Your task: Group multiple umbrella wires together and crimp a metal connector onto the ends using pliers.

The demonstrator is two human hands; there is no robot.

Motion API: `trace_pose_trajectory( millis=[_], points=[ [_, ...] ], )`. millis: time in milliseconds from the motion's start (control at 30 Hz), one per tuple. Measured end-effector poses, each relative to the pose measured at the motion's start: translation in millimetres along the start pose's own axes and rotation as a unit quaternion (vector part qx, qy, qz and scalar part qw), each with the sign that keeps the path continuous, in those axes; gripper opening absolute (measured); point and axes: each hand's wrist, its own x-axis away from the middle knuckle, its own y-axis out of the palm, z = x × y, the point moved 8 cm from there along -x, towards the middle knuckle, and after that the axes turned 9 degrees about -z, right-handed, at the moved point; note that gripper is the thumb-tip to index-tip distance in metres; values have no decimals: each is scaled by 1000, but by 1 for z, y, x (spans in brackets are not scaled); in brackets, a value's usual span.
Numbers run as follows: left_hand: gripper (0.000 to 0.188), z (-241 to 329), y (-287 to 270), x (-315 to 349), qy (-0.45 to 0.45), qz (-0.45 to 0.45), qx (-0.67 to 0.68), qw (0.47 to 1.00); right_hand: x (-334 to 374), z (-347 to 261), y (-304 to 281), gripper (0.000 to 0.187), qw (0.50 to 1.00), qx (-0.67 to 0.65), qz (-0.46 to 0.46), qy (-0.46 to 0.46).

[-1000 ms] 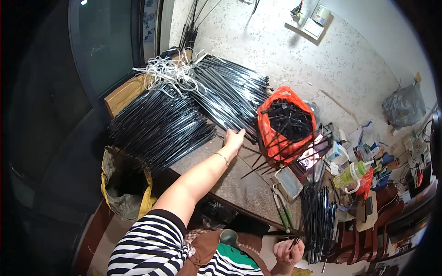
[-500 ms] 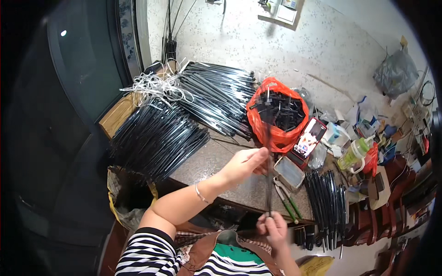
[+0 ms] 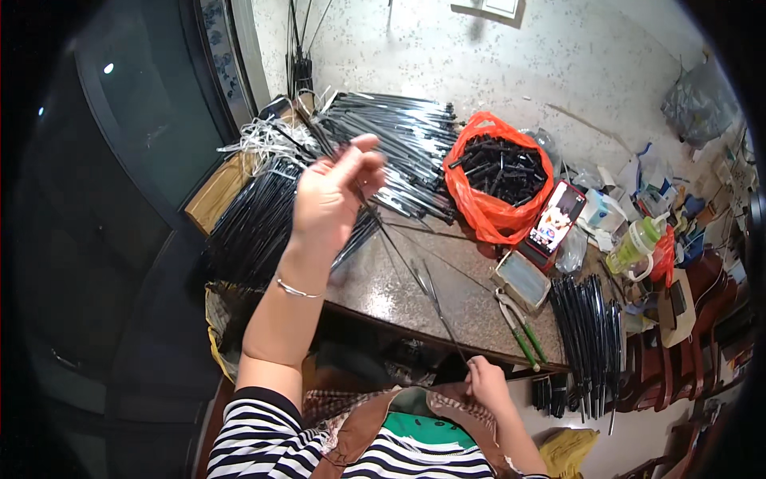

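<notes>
My left hand (image 3: 335, 191) is raised over the left part of the table, its fingers curled round a thin dark rod that sticks out past it toward the pile. Low at the table's front edge, my right hand (image 3: 487, 382) pinches the lower end of a thin black rod (image 3: 448, 326). This rod slants up and left toward the left hand, with a second thin piece branching from it; whether both hands hold one piece, I cannot tell. Below my left hand lies a heap of thin black rods (image 3: 251, 227). Behind it are thicker glossy black rods (image 3: 399, 132).
White ties (image 3: 267, 142) lie on the rods. An orange-red plastic bag (image 3: 487, 226) holds short black pieces. Right of it are a lit phone (image 3: 556, 217), a shallow clear box (image 3: 523, 279), green-handled pliers (image 3: 519, 329), more black rods (image 3: 586, 343) and a green-lidded bottle (image 3: 636, 243).
My left hand has swung left and up, from beside the bag to over the rod piles. The rod has gone from upright to slanting. My right hand stays low, and the view has shifted slightly.
</notes>
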Motion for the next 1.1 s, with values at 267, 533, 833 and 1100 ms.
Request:
trace_pose_trajectory(
  millis=[267, 533, 833, 1100],
  points=[
    [22, -67, -9, 39, -130, 46, -66, 988, -28, -74, -21, 12, 976, -145, 114, -117],
    [14, -60, -23, 33, -107, 2, -66, 992, -68, -123, 7, 14, 950, -61, -164, -260],
    [20, -46, -20, 43, -115, -3, -116, 987, -183, -81, -74, 10, 890, 443, 55, -89],
    [27, -58, -32, 50, -96, 23, -127, 987, -134, -94, -50, 5, 947, -235, -186, -111]
  ],
)
